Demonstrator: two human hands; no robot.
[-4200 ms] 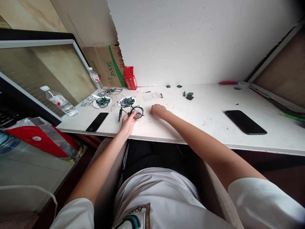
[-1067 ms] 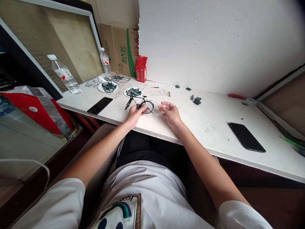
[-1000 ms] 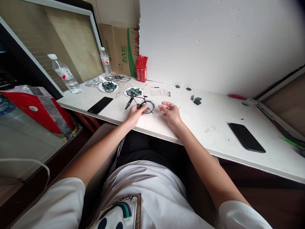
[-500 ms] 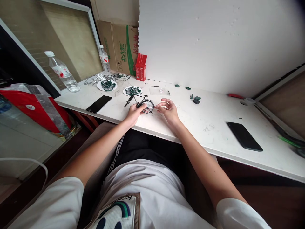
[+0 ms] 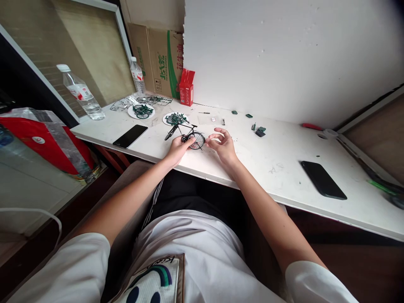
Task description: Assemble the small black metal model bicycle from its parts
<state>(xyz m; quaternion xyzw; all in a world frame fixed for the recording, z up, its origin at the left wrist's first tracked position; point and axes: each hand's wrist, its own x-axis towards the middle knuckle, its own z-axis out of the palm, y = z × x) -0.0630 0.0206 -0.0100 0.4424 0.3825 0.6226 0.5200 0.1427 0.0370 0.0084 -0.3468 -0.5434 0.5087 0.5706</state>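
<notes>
A small black model bicycle (image 5: 196, 140) is held just above the white table, its rear wheel toward the right. My left hand (image 5: 178, 150) grips it from below, the thumb lying over the rear wheel by the pedals. Close to the right side of that wheel is my right hand (image 5: 222, 145), with thumb and forefinger pinched together and the other fingers raised. Whatever sits in that pinch is too small to make out. Behind the bicycle, a white plate (image 5: 164, 120) bears dark green model parts (image 5: 176, 118).
Another plate (image 5: 130, 112) of green parts stands farther left, near a phone (image 5: 130, 136) and water bottles (image 5: 82, 93). A red box (image 5: 187, 87) stands at the back. Small green pieces (image 5: 260, 132) lie right of centre, and a black phone (image 5: 323, 179) lies at right.
The view has shifted slightly. The model bicycle has turned a little in my left hand, and my right hand keeps its pinch by the rear wheel.
</notes>
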